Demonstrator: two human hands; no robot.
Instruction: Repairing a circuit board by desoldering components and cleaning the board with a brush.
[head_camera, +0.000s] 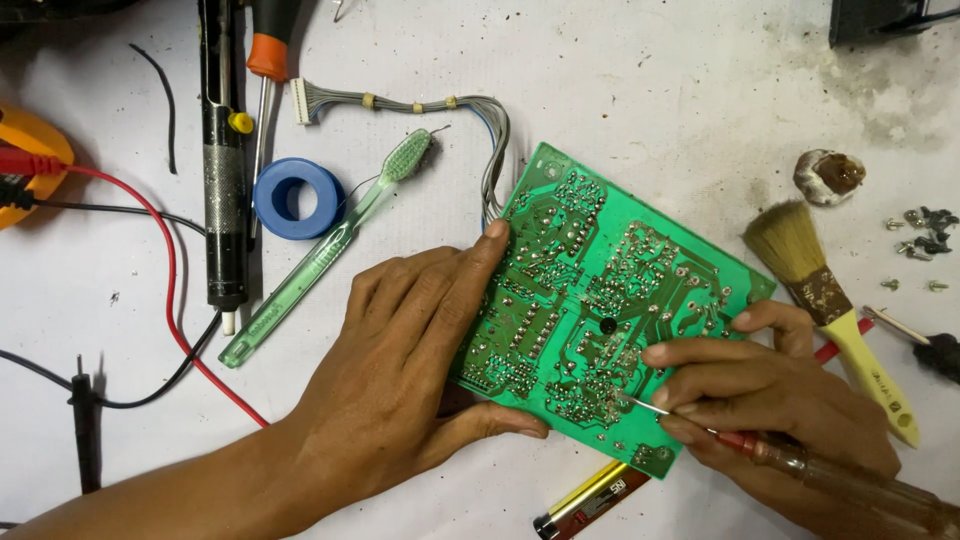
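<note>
While pinned flat under the left hand (400, 350) at its near-left edge, solder side up on the white tabletop (650, 80): green rectangular circuit board (600, 300). Right hand (770, 400) pinched shut on a brown-handled screwdriver (800, 460), tip touching the board's near-right corner. Crowded close — green toothbrush (320, 250) left, yellow-handled paintbrush (830, 300) right, lighter (590, 495) below. Open room beyond the far edge only.

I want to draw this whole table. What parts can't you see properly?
Head view:
- Underside of the green circuit board: it faces down.
- Board's left edge: covered by the left hand.
- Screwdriver handle: partly inside the right hand, cut off by the frame's corner.
- Small screws: too tiny.
</note>
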